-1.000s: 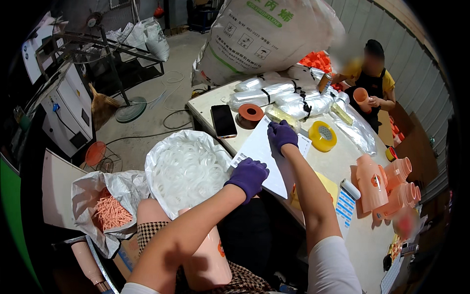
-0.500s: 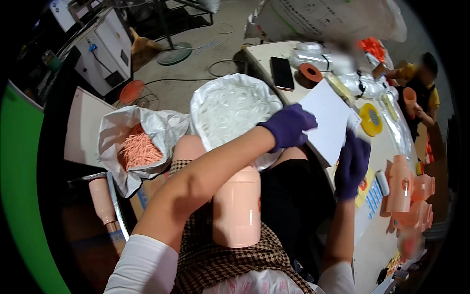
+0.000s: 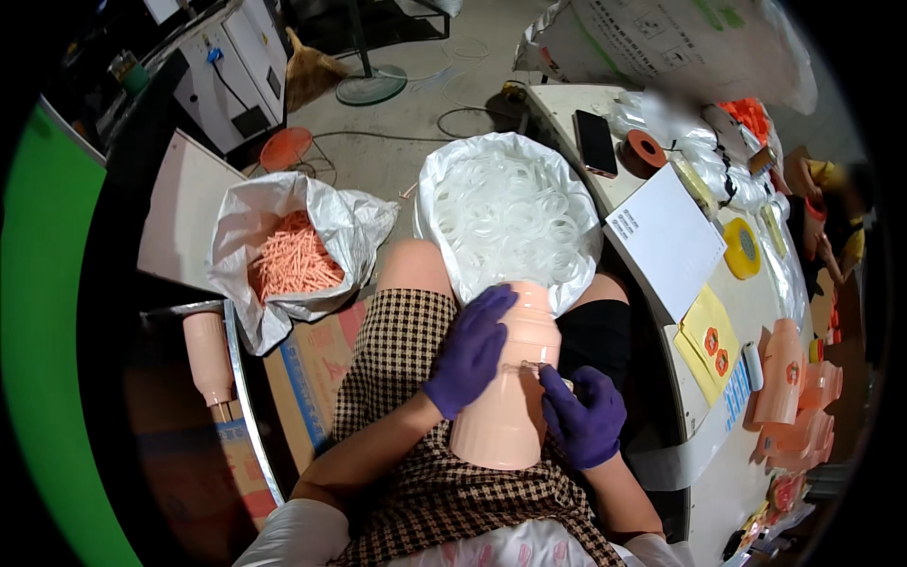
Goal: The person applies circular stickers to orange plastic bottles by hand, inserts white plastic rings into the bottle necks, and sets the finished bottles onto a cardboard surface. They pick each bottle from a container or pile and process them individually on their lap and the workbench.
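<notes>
Here's the checked cloth (image 3: 392,345) over your lap, and on it, just below the centre of the frame, your peach plastic bottle (image 3: 501,430). Its long axis runs up the picture, leaning slightly right: broad end toward you, narrower end away. You've got it between both hands. Your purple-gloved right hand (image 3: 584,416) sits lower, on the right side, fingers curled in at mid-length by a small thin piece (image 3: 531,366); whether they grip it, you can't tell from here. The purple-gloved left hand (image 3: 470,354) lies up the left side, nearer the narrow end, fingers long and flat, not wrapped round.

Just past that end, upper middle, sits the white sack of clear rings (image 3: 510,213). Out right, on the table (image 3: 699,515), a yellow packet (image 3: 694,340), then white paper (image 3: 666,241), and farther up, a black phone (image 3: 594,142).
</notes>
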A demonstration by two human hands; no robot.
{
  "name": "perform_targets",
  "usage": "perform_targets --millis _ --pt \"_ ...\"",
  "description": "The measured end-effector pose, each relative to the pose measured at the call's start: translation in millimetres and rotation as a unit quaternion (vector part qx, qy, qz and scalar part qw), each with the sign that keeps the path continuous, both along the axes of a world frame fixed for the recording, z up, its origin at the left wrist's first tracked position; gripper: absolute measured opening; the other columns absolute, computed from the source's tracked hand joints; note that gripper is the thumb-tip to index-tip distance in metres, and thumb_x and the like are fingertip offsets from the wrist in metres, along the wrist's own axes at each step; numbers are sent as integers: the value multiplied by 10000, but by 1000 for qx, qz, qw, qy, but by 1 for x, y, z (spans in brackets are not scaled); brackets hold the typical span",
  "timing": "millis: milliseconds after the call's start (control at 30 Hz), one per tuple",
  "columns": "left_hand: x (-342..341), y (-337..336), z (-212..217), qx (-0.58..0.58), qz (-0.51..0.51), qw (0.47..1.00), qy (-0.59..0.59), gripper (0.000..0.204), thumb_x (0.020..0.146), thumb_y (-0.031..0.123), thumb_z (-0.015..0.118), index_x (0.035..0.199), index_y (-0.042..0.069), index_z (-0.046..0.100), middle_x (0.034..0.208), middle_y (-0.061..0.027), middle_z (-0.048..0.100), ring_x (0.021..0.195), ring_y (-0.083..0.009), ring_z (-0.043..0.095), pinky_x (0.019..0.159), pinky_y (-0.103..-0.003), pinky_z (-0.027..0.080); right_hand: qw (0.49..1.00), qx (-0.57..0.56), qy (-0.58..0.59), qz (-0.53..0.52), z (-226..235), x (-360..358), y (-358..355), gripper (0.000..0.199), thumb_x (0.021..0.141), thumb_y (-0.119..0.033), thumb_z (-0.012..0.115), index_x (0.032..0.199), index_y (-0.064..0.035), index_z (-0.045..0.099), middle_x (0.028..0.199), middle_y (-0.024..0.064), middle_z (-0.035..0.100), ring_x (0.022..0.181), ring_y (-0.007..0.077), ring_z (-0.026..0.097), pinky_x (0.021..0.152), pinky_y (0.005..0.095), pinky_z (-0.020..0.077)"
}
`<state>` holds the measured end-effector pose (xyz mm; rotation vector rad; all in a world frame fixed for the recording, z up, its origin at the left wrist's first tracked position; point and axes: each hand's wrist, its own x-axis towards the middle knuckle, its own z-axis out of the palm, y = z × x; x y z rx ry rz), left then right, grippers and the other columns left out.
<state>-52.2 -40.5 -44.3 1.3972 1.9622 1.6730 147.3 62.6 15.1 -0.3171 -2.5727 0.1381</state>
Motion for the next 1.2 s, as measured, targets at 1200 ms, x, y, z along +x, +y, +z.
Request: perform_targets --millis 1200 --pt "25 -11 -3 -103 -33 991 -83 904 898 312 792 1540 -86 296 1524 -300 427 1440 -416 413 1189 -477 350 904 119 -164 -377 12 99 124 601 921 -207 664 1500 -256 509 981 132 582 783 320 629 587 455 526"
